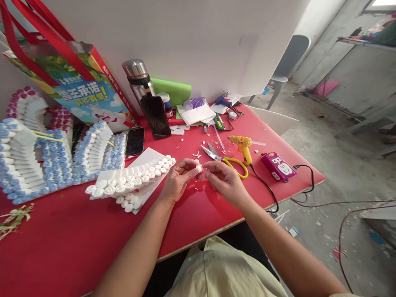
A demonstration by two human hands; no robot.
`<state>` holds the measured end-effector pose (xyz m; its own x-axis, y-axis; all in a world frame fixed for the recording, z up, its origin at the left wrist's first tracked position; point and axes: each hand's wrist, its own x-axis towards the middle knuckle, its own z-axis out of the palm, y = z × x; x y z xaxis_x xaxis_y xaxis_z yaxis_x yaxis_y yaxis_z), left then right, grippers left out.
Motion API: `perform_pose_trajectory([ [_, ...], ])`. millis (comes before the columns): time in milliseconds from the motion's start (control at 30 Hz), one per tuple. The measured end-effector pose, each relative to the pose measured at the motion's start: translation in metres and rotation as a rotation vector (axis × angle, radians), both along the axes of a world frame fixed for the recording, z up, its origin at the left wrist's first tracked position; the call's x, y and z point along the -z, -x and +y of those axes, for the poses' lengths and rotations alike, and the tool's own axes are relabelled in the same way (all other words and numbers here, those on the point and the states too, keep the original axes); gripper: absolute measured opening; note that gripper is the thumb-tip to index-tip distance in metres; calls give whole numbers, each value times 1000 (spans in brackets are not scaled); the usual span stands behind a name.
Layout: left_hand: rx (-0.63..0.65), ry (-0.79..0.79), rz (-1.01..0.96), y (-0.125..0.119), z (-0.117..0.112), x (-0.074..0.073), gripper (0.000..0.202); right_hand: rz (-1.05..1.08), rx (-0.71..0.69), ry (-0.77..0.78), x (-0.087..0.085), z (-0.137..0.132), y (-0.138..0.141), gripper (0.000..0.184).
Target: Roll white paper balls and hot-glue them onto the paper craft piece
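Note:
My left hand (pixel 178 178) is closed in a pinch on a small white rolled piece (pixel 199 168), partly hidden by the fingers. My right hand (pixel 227 183) meets it from the other side, index finger and thumb bent around the piece's edge. To the left of my hands lies a white board strip (pixel 119 175) edged with rows of white rolled rosettes (pixel 145 179). Scissors with yellow handles (pixel 236 166) rest just beyond my right hand. A yellow glue gun (pixel 243 147) stands behind them, and small white scraps are scattered around.
Blue-and-white rosette pieces (pixel 54 161) crowd the left side beside a printed bag (pixel 89 88). A steel flask (pixel 136 74), a propped phone (pixel 155 116) and another phone (pixel 135 141) stand or lie behind. A purple power socket (pixel 278 166) trails its cord off the right edge.

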<state>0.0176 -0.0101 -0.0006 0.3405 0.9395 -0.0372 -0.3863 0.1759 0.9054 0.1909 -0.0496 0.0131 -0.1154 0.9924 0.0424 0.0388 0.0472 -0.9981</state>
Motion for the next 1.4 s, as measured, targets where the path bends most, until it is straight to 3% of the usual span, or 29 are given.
perform_pose_trajectory([
  [167, 23, -3, 21, 0, 0, -2, 19, -93, -9, -41, -1, -1, -2, 22],
  [467, 45, -74, 116, 1, 0, 2, 16, -523, 20, -325, -10, -1, -9, 15],
  [1033, 73, -218, 376, 0, 0, 4, 18, -936, -78, -551, 0, 4, -16, 19],
  [1233, 74, -196, 383, -2, 1, 5, 20, -937, -111, -565, 2, 5, -21, 21],
  [1400, 57, -4, 171, 1, 3, 5, 19, -667, -3, -516, 3, 2, -21, 26],
])
